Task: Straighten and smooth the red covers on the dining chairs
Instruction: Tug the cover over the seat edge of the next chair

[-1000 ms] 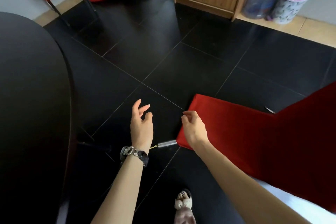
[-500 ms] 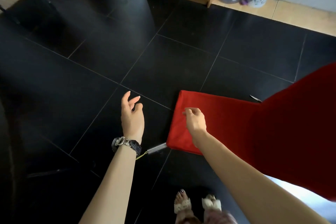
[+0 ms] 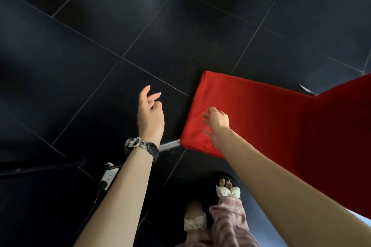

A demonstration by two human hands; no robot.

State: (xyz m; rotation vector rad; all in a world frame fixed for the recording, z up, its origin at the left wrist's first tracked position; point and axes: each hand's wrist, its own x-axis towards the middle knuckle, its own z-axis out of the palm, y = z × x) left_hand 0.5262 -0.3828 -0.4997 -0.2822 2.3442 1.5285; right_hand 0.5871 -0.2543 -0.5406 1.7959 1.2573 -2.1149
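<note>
A dining chair in a red cover [image 3: 261, 114] stands at the right, its seat stretching left and its red backrest [image 3: 341, 146] rising at the far right. My right hand [image 3: 215, 121] hovers over the front left part of the seat with fingers spread and relaxed, holding nothing. My left hand [image 3: 149, 115] hangs in the air left of the seat, over the floor, fingers loosely open and empty; a dark watch sits on its wrist. A metal chair leg [image 3: 169, 144] shows under the seat's front corner.
The floor is black tile [image 3: 100, 46]. A white power strip [image 3: 108, 176] with a cable lies on the floor by my left forearm. A dark bar, seemingly a table base [image 3: 40, 166], runs along the lower left. My sandalled feet [image 3: 226, 188] stand below the seat.
My right hand let go of the seat's front edge and opened its fingers above the cover. The camera tilted further down, so the cabinet, bottle and table left the view.
</note>
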